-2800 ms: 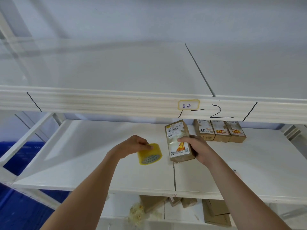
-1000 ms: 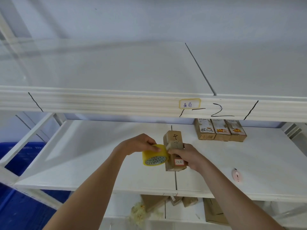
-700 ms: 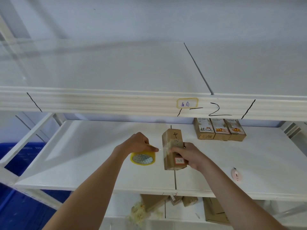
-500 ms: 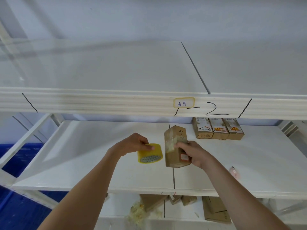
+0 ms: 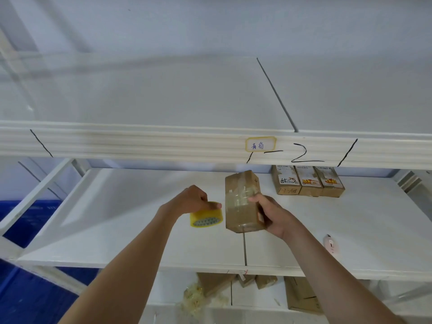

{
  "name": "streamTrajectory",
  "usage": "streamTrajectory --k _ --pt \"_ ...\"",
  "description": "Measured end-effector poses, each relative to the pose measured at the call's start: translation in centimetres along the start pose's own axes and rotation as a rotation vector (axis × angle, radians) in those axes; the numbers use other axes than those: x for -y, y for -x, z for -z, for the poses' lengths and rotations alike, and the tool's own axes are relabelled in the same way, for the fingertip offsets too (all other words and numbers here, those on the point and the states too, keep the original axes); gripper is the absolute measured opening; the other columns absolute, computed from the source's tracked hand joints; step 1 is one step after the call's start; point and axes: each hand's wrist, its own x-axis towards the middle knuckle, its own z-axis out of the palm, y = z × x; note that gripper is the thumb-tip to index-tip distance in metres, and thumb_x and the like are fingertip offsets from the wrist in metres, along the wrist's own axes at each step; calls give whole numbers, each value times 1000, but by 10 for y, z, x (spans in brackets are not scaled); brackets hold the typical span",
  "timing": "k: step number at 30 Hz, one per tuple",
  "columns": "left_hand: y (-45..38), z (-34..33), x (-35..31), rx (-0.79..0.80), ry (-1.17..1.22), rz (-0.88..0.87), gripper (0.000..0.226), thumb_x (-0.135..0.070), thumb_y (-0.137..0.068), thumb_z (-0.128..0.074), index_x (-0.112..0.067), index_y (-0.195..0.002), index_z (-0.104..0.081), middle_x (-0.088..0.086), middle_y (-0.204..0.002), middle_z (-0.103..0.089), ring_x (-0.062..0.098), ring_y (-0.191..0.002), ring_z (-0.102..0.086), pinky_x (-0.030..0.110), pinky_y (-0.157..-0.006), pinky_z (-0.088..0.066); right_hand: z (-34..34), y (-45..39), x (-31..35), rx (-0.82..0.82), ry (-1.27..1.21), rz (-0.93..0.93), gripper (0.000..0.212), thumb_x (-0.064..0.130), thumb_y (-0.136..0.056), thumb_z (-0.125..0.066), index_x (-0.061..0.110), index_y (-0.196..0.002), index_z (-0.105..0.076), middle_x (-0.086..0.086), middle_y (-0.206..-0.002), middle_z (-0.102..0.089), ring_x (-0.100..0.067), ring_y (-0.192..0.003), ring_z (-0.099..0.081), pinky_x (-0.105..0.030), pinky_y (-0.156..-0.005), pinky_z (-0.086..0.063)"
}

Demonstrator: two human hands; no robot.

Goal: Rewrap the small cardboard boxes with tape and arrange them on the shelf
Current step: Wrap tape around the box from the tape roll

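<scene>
Two hands mid-shelf, box [image 5: 242, 202], tape roll [image 5: 205, 217]

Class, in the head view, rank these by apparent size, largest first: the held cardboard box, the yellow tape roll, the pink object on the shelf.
1. Held cardboard box
2. Yellow tape roll
3. Pink object

All lie at roughly similar distance, so the order looks dependable.

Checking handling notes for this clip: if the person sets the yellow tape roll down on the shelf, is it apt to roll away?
Probably only on its edge: the tape roll is round. Laid flat on the shelf it should stay. It looks light, since the left hand holds it with fingertips alone.
</scene>
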Motion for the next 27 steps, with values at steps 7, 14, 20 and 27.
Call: streamTrajectory --k 7,14,20,27 --pt "-6 6 1 169 -58 68 53 -74 -75 -69 -21 -70 -63 0 -79 -60 19 -77 -57 29 -72 -45 1 5 -12 45 -86 -3 31 22 -96 -57 10 -123 -65 -15 -117 -71 -29 -110 -67 -50 -97 -54" --pt "-7 6 -5 226 -34 2 42 -63 -83 -68 -21 -82 -72 -4 -79 -59 14 -75 -52 25 -65 -42 -9 5 -13 60 -213 -59 33 31 -98 -52 12 -120 -69 -15 -115 -73 -29 -106 -67 -45 -91 -53" --pt "-10 1 3 223 28 -36 47 -71 -73 -72 -24 -78 -74 -1 -85 -69 22 -85 -65 35 -74 -53 -8 1 -12 37 -72 -60 27 31 -99 -59 15 -119 -68 -9 -112 -74 -26 -105 -69 -45 -90 -55" --pt "-8 -7 9 236 137 -31 50 -76 -69 -72 -26 -66 -69 -5 -71 -59 17 -76 -57 31 -72 -45 -4 -2 -17 -76 49 -61 43 32 -82 -81 10 -118 -70 -8 -107 -77 -25 -101 -73 -37 -78 -60"
